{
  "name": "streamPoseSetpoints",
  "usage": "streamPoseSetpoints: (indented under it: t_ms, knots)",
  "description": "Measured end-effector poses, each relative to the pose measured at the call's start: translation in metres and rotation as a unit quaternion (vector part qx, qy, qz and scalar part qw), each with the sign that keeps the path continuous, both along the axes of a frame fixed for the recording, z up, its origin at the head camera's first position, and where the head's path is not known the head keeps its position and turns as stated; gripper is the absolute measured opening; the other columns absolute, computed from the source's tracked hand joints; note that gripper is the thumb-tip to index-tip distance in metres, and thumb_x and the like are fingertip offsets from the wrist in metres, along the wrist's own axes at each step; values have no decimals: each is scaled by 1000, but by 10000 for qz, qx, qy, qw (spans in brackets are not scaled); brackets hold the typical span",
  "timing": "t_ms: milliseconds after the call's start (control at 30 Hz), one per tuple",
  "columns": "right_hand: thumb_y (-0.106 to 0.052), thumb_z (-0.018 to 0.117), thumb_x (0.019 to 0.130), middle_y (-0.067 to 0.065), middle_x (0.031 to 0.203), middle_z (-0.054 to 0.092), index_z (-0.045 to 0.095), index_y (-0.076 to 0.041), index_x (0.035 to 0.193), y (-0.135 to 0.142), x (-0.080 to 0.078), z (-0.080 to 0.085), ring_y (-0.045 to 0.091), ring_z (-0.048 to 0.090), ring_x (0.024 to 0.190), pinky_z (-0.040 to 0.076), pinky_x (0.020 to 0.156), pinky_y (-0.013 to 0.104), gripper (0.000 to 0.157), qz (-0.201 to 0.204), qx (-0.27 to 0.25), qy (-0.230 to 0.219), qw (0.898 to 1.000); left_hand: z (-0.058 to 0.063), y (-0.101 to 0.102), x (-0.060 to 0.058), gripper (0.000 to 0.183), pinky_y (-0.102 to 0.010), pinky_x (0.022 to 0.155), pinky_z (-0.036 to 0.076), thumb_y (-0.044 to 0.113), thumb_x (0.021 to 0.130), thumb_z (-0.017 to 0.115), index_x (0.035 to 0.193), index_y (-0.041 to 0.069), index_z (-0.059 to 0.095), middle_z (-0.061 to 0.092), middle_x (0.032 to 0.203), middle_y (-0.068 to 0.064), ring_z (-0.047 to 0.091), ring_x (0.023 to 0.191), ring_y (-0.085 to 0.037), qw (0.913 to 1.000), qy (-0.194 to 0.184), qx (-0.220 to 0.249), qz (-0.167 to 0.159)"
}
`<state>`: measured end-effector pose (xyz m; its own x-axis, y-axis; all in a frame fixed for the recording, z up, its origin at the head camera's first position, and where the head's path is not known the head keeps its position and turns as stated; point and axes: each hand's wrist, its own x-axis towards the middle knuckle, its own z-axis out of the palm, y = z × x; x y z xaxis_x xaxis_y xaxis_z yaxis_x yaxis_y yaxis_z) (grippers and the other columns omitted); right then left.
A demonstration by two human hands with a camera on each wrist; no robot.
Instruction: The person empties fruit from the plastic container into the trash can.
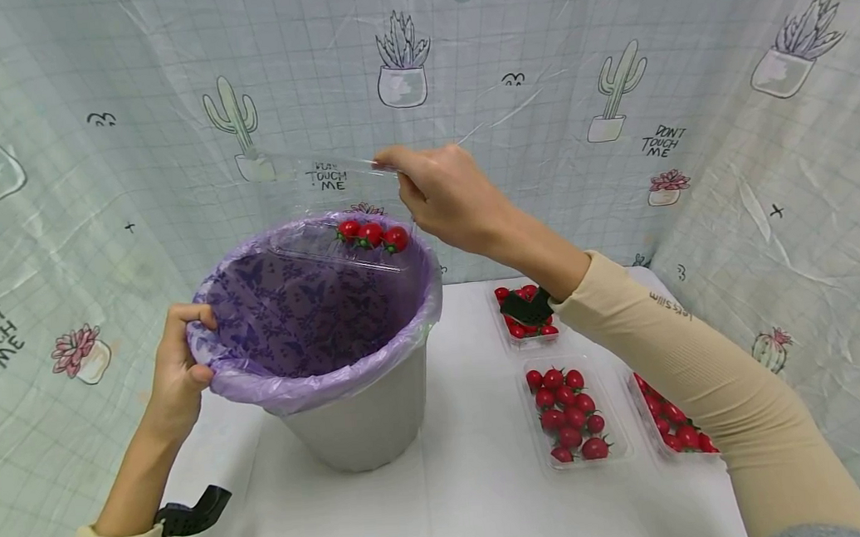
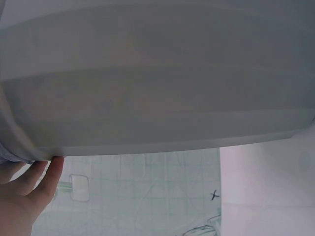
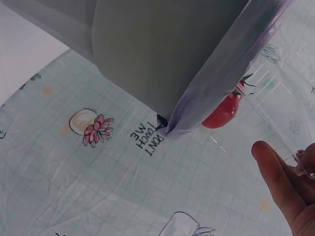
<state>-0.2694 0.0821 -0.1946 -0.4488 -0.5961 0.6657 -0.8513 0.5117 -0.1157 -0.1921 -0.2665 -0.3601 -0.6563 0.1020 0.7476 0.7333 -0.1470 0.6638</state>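
A grey bin [image 1: 369,427] wears a purple butterfly-print liner bag [image 1: 291,311] folded over its rim and leans toward me. At the bin's left side, my left hand [image 1: 175,369] grips the lined rim, fingers inside and thumb outside. My right hand [image 1: 455,196] pinches the edge of a clear plastic punnet [image 1: 312,189], tilted steeply over the bin's mouth. Inside its lower side sit three cherry tomatoes [image 1: 370,235] with green stems. In the right wrist view, one red tomato [image 3: 224,112] shows past the liner's edge; my right thumb [image 3: 270,167] is near the punnet.
On the white table [image 1: 481,464] to the right stand more clear punnets of tomatoes: a far one [image 1: 527,328] partly behind my right wrist, a middle one [image 1: 571,412], and a right one [image 1: 673,422] partly under my sleeve. A patterned plastic sheet [image 1: 517,13] surrounds the table.
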Motion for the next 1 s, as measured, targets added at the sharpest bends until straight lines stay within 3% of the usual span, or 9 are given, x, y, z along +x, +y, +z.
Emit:
streamPoseSetpoints:
  t_ms: [1000]
  knots:
    - [4, 39, 103, 11, 124, 75, 66, 1, 128, -1, 2, 0, 14, 24, 57, 23, 58, 26, 37, 20, -45, 74, 10000, 0, 0, 2, 67, -28, 60, 29, 51, 82, 84, 112, 2, 50, 46, 96, -3, 43, 81, -14, 10000, -52, -12, 29]
